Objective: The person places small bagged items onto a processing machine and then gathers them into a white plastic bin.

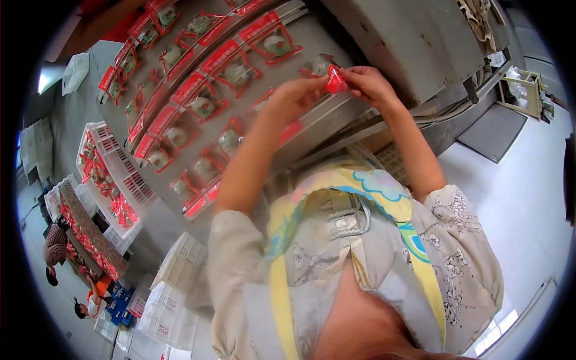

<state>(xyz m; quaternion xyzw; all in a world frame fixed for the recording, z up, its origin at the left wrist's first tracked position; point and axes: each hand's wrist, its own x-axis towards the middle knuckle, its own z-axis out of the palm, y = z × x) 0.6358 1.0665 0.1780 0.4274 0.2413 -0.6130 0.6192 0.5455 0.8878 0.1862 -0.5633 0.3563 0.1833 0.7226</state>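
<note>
My left hand (297,95) and my right hand (369,85) meet at the edge of a metal work surface (306,45), near its right end. Between their fingertips they pinch the red printed end of a clear plastic pouch (335,80). The pouch's filled part points away from me, its contents partly hidden. Rows of similar pouches lie to the left, each with a pale, roundish item inside, such as one pouch (275,45) beyond my hands and another pouch (202,106) further left. Their red ends line up along metal rails (180,94). My left forearm hides part of the nearest row.
A large grey metal housing (405,40) borders the surface at the right. White plastic crates (128,180) with red-and-white pouches stand at the left, and stacked white crates (171,310) lower down. Other people are further off at the left; someone's arm (90,31) reaches in at the top left.
</note>
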